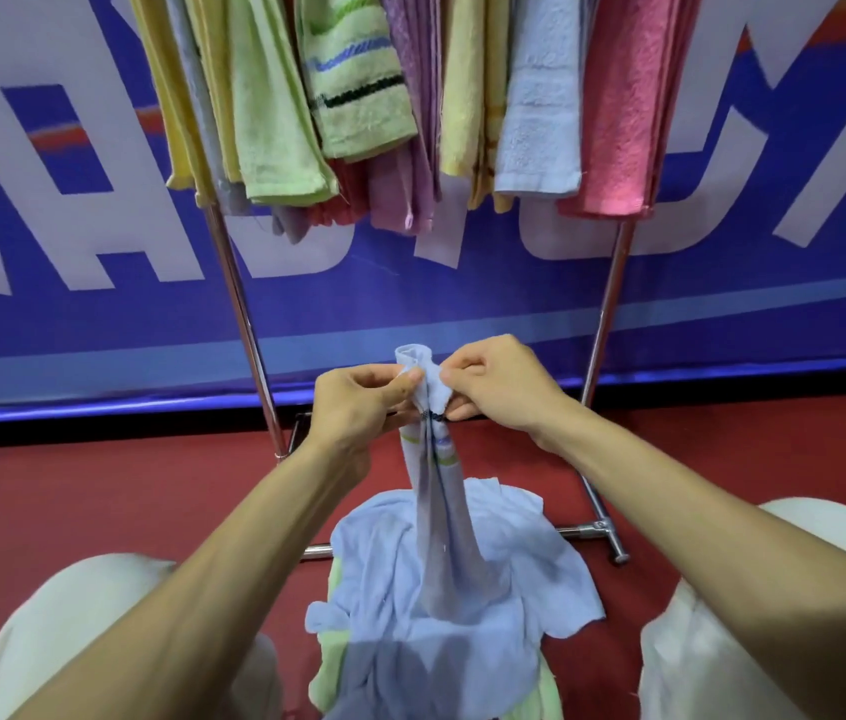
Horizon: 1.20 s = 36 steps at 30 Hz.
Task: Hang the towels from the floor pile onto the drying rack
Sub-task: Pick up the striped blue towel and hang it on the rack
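Backdrop is a blue banner (98, 314) spanning full width; large white letters (36, 163) on it, cropped, unreadable; red-orange stripe (72, 132) cuts across upper left and upper right; paler blue band (150, 350) runs near its lower edge; black strip (98, 431) below that; floor (98, 501) is dark red, matte, plain; lighting even, soft shadow across bottom of view

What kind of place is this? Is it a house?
Probably not a house; more like an indoor hall or event space. A huge blue banner with giant white letters stands behind a metal drying rack of towels, on a red floor.
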Each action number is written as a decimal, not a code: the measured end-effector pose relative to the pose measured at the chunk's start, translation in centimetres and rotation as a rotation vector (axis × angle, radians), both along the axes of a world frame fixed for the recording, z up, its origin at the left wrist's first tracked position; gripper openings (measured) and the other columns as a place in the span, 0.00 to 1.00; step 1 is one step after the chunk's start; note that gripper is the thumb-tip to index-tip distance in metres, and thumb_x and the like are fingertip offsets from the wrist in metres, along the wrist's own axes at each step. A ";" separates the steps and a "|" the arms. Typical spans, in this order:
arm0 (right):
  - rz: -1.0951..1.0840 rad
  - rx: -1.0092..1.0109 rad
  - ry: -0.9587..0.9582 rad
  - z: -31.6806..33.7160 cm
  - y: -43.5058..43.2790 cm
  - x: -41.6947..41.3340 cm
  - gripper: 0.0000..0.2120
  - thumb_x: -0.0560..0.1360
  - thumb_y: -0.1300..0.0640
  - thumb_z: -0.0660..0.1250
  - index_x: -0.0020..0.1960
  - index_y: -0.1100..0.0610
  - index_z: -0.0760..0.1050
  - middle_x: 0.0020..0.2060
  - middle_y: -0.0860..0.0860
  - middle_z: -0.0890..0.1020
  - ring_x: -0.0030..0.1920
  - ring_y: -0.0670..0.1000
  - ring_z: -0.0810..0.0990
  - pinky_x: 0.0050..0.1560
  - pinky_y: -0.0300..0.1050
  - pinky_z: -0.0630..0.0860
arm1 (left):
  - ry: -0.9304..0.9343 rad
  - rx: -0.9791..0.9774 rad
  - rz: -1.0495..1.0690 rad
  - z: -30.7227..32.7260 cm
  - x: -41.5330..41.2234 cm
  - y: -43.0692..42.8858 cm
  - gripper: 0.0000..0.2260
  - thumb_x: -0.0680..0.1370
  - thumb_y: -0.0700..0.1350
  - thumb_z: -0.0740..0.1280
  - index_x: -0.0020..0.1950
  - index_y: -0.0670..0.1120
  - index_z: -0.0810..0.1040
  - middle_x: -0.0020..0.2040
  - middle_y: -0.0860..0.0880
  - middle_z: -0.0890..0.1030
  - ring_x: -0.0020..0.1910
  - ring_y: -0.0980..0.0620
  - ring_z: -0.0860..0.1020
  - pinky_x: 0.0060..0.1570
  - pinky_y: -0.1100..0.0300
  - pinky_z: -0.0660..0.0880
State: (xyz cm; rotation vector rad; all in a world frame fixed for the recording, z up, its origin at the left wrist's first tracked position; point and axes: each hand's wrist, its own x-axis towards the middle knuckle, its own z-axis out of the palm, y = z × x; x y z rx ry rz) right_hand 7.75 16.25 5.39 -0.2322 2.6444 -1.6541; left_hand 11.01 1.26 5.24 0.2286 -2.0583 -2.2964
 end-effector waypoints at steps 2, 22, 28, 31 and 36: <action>-0.007 -0.021 0.019 -0.1 -0.3 0.3 0.09 0.75 0.62 0.65 0.41 0.65 0.81 0.36 0.60 0.85 0.36 0.55 0.86 0.48 0.55 0.83 | 0.019 -0.065 0.002 0.3 0.0 0.2 0.03 0.74 0.38 0.72 0.42 0.38 0.82 0.38 0.42 0.83 0.36 0.49 0.81 0.43 0.57 0.81; -0.027 -0.255 -0.034 0.5 -0.2 1.5 0.12 0.75 0.56 0.71 0.43 0.67 0.82 0.39 0.62 0.85 0.39 0.54 0.86 0.42 0.48 0.84 | 0.134 -0.208 -0.080 0.4 0.8 0.9 0.17 0.71 0.23 0.65 0.56 0.37 0.81 0.45 0.43 0.84 0.44 0.52 0.82 0.44 0.67 0.78; -0.036 -0.238 0.006 1.0 0.7 1.5 0.16 0.66 0.57 0.78 0.41 0.71 0.80 0.36 0.65 0.83 0.37 0.52 0.85 0.39 0.44 0.83 | 0.120 -0.261 -0.073 0.6 1.0 0.7 0.36 0.67 0.21 0.59 0.71 0.48 0.69 0.48 0.52 0.86 0.52 0.55 0.80 0.52 0.66 0.75; -0.008 -0.265 -0.010 1.5 1.1 1.2 0.07 0.71 0.61 0.75 0.42 0.66 0.82 0.37 0.61 0.85 0.40 0.54 0.86 0.43 0.48 0.83 | 0.092 -0.218 -0.109 1.1 1.1 0.5 0.35 0.69 0.21 0.56 0.73 0.44 0.65 0.49 0.50 0.85 0.40 0.63 0.80 0.45 0.67 0.74; 0.047 -0.147 -0.022 1.6 1.6 0.8 0.03 0.75 0.66 0.69 0.46 0.62 0.82 0.40 0.59 0.85 0.41 0.54 0.86 0.46 0.48 0.83 | 0.120 -0.214 -0.171 1.6 1.1 0.0 0.29 0.70 0.22 0.57 0.67 0.44 0.69 0.45 0.49 0.85 0.43 0.59 0.82 0.41 0.70 0.74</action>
